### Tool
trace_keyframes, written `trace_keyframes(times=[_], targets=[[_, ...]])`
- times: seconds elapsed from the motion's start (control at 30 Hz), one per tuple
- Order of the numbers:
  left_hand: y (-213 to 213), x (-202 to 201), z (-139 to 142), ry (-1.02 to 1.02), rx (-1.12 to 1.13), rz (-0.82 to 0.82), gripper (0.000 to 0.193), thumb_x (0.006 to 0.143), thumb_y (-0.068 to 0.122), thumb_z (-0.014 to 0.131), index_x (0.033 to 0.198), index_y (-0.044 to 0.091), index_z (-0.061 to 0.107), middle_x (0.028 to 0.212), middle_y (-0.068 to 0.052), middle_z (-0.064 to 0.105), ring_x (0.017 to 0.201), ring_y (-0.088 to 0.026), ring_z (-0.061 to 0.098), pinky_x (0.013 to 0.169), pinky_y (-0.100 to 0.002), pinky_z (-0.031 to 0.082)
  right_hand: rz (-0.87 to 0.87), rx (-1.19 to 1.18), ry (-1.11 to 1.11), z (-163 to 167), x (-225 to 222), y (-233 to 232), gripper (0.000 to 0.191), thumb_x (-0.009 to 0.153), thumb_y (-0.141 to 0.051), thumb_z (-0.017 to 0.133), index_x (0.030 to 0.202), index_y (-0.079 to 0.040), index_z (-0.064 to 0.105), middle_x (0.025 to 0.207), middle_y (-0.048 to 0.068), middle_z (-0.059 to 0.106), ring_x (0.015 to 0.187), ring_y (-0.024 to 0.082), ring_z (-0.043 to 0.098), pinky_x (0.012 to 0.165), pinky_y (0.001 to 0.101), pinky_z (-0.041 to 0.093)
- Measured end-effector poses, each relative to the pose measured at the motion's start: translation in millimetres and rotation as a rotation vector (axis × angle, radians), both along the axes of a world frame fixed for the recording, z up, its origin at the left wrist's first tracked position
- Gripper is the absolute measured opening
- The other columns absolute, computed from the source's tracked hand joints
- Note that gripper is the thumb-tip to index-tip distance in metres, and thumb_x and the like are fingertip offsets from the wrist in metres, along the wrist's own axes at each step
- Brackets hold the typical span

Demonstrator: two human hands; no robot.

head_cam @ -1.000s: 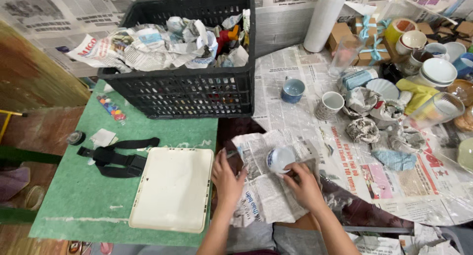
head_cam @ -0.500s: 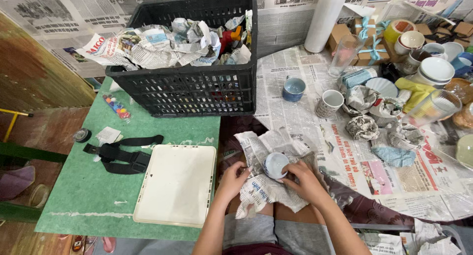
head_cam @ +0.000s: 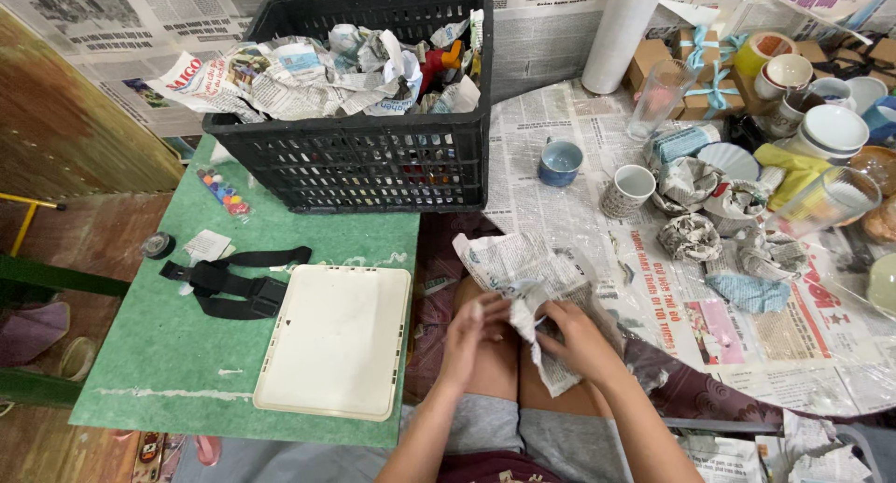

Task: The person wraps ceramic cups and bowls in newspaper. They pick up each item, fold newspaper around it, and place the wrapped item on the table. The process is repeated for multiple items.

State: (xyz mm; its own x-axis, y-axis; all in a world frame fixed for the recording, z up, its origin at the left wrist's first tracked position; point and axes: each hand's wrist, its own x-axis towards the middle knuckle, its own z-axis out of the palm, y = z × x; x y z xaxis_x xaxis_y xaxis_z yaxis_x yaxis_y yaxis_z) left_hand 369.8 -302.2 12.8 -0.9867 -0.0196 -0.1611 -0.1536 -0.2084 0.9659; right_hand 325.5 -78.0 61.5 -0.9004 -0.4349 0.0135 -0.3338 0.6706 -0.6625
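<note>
Over my lap, both hands hold a bundle of newspaper that is wrapped around a small cup, which is now hidden inside the paper. My left hand grips the bundle's left side. Gripping the right side, my right hand has its fingers closed over the crumpled sheet. A loose flap of paper hangs down between the hands.
A black plastic crate full of newspaper-wrapped items stands on a green table, beside a white tray and a black strap. To the right, a newspaper-covered table carries a blue cup, a patterned mug, wrapped bundles, bowls, glasses and a roll of film.
The small cup, visible on the open sheet earlier, is now covered by paper. Both hands pulled the bundle off the table edge toward my lap and closed around it.
</note>
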Motion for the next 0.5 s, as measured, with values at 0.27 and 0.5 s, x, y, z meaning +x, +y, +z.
trace_keyframes(times=[0.27,0.5], targets=[[10.0,-1.9,29.3,0.838,-1.240,-0.123,0.059,0.088,0.047,0.072,0.133,0.010,0.065,0.144,-0.007,0.056,0.137,-0.032,0.043,0.115,-0.055,0.032,0.118,-0.038,0.225,2.7,2.3,5.6,0.058,0.072,-0.003,0.075,0.127,0.002,0.056,0.130,0.028,0.056,0.117,0.047,0.056,0.096,0.0450,0.048],[20.1,-12.4,25.4,0.799,-1.319,-0.049,0.026,0.092,0.029,0.071,0.111,0.011,0.070,0.127,-0.007,0.060,0.134,-0.032,0.047,0.115,-0.054,0.036,-0.255,0.089,0.664,49.4,44.4,37.0,0.065,0.072,-0.024,0.077,0.130,-0.004,0.055,0.128,0.024,0.057,0.118,0.041,0.056,0.101,0.0446,0.045]])
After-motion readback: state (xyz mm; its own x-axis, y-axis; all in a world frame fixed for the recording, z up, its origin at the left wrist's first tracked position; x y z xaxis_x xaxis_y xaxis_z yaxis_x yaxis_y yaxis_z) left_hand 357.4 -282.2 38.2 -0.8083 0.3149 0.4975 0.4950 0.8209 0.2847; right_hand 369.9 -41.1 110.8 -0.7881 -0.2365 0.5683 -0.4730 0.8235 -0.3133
